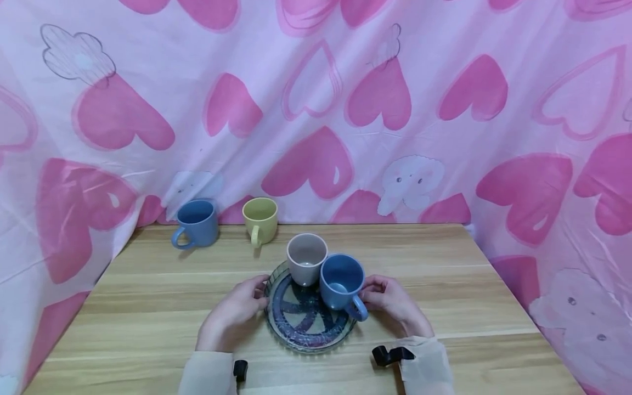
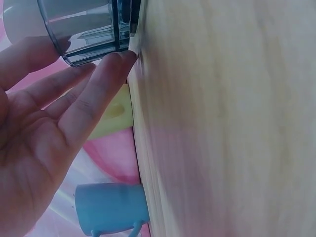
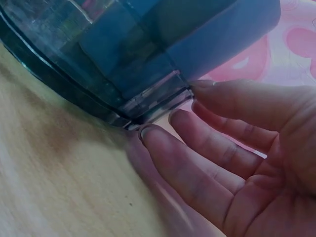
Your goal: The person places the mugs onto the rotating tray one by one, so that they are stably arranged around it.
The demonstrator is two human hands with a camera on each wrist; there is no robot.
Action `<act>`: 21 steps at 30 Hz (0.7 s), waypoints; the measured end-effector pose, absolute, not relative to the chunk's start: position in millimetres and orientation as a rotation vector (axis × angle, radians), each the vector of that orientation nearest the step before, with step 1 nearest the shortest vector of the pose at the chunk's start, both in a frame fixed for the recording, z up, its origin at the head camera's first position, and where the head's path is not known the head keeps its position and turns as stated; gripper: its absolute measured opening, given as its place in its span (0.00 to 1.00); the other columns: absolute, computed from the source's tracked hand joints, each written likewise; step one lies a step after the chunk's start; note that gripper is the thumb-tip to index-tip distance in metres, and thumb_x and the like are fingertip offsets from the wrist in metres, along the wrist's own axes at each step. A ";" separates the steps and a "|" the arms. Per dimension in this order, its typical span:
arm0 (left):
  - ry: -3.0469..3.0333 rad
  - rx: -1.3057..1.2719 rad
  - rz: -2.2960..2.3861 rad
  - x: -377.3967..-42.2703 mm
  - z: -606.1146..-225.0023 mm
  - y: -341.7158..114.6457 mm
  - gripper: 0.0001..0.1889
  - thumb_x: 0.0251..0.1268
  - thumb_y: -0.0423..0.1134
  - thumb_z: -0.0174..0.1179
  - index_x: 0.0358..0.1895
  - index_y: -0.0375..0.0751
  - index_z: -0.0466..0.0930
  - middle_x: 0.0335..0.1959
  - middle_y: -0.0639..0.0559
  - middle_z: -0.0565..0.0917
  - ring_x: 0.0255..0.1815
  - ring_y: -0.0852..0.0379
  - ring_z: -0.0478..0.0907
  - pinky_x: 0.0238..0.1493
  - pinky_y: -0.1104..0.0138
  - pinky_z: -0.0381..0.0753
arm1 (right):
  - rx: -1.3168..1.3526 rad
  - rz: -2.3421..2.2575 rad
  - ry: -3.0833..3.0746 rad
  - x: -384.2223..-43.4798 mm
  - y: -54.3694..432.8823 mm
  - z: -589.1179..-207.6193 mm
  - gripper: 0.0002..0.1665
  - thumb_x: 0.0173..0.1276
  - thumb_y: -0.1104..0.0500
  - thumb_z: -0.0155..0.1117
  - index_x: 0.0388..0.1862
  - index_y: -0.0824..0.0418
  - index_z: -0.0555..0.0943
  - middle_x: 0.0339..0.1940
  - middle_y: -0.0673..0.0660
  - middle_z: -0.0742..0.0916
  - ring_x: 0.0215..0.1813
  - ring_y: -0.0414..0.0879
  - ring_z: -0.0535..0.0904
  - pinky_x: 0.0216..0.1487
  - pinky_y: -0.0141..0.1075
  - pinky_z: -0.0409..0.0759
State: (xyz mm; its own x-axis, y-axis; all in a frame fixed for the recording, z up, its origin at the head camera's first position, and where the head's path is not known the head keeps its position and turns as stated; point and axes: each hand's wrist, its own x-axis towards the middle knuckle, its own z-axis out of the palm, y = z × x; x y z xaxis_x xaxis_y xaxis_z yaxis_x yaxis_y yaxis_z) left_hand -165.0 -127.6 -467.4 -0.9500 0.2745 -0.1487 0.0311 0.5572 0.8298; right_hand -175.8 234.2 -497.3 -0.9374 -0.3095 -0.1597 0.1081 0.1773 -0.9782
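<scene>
A round glass tray (image 1: 311, 343) with a raised clear wall and a dark patterned bottom sits on the wooden table. On it stand a pale grey-pink cup (image 1: 306, 258) and a blue mug (image 1: 340, 280), side by side at its far and right part. My left hand (image 1: 238, 304) holds the tray's left edge, thumb at the wall and fingers low by the base in the left wrist view. At the right edge, beside the blue mug, my right hand (image 1: 392, 304) holds the tray with the thumb at the rim and fingertips (image 3: 153, 140) near the tabletop.
Another blue mug (image 1: 197, 224) stands at the table's back left, with a yellow-green mug (image 1: 260, 220) to its right. A pink cloth (image 1: 306, 159) with hearts hangs behind the table (image 1: 474, 312) and along both sides.
</scene>
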 end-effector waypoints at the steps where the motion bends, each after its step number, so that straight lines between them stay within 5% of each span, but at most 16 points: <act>1: 2.532 0.255 1.340 -164.8 -467.4 -128.5 0.28 0.64 0.26 0.58 0.69 0.33 0.67 0.56 0.40 0.78 0.57 0.42 0.75 0.58 0.47 0.74 | -0.192 -1.816 2.142 -176.0 233.6 -497.4 0.16 0.66 0.66 0.66 0.50 0.73 0.78 0.40 0.61 0.86 0.43 0.49 0.83 0.46 0.41 0.84; 12: 2.584 0.272 1.279 -156.6 -460.4 -134.4 0.25 0.71 0.37 0.57 0.68 0.33 0.68 0.54 0.40 0.80 0.56 0.42 0.76 0.59 0.46 0.73 | -0.170 -1.834 2.098 -173.0 233.6 -506.7 0.14 0.67 0.66 0.65 0.48 0.74 0.78 0.40 0.61 0.87 0.42 0.48 0.84 0.46 0.41 0.84; 21: 2.865 0.279 1.247 -175.6 -452.8 -139.4 0.21 0.73 0.43 0.55 0.59 0.28 0.75 0.42 0.44 0.83 0.43 0.51 0.80 0.49 0.53 0.80 | -0.208 -1.821 2.103 -179.1 236.0 -503.2 0.14 0.66 0.67 0.64 0.49 0.73 0.78 0.40 0.61 0.86 0.43 0.49 0.83 0.47 0.41 0.84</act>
